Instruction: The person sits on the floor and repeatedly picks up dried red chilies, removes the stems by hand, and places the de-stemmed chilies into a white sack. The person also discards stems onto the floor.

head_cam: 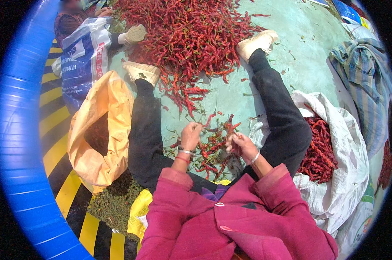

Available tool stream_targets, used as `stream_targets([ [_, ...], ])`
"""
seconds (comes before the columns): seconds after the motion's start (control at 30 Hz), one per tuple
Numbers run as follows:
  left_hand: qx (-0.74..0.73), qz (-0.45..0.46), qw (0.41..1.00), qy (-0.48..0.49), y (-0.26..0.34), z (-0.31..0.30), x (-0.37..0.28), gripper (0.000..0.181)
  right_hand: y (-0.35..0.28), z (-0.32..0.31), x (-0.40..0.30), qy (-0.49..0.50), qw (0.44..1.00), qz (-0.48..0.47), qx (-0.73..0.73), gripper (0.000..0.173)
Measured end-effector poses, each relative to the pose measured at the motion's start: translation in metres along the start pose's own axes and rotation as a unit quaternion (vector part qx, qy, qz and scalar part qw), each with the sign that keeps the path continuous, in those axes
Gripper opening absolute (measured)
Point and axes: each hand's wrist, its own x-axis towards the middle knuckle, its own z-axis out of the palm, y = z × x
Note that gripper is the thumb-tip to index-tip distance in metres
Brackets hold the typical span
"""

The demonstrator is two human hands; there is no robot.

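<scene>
My left hand (pixel 191 134) is above the ground between my legs, its fingers closed at one end of a red chili pepper (pixel 210 120) that points up and to the right. To its right, my right hand (pixel 241 145) has thumb and fingers pinched together on dried red chili peppers (pixel 230 127). Below and between both hands lies a small heap of red chilies mixed with green stems (pixel 212 148). A large pile of dried red chilies (pixel 196 39) spreads on the pale green floor between and beyond my shoes.
An orange sack (pixel 119 130) stands open at left, before another person's foot (pixel 135 34) and a printed sack (pixel 82 61). At right are a white woven sack of chilies (pixel 352 146) and a striped cloth bundle (pixel 365 84). Stem debris (pixel 113 208) lies at lower left.
</scene>
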Motion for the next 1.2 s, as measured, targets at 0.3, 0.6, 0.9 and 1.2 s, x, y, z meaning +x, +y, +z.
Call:
stream_targets([
  [0.3,-0.166,-0.045,0.972,-0.160,0.028,0.031,-0.097,0.023,-0.009,0.019,-0.003,0.026,0.999,-0.029,-0.030,0.028],
  [0.6,-0.020,0.111,0.993,-0.035,0.039,0.026,-0.072,0.025,0.031,0.009,0.000,-0.006,0.865,-0.106,-0.491,0.034],
  [0.9,-0.087,0.147,0.985,-0.026,0.034,0.009,-0.087,0.020,0.025,0.030,-0.002,-0.034,0.921,-0.015,-0.387,0.031],
  [1.2,-0.020,0.136,0.991,0.001,0.046,0.003,-0.095,0.023,0.011,0.039,-0.004,-0.064,0.880,-0.051,-0.468,0.024],
])
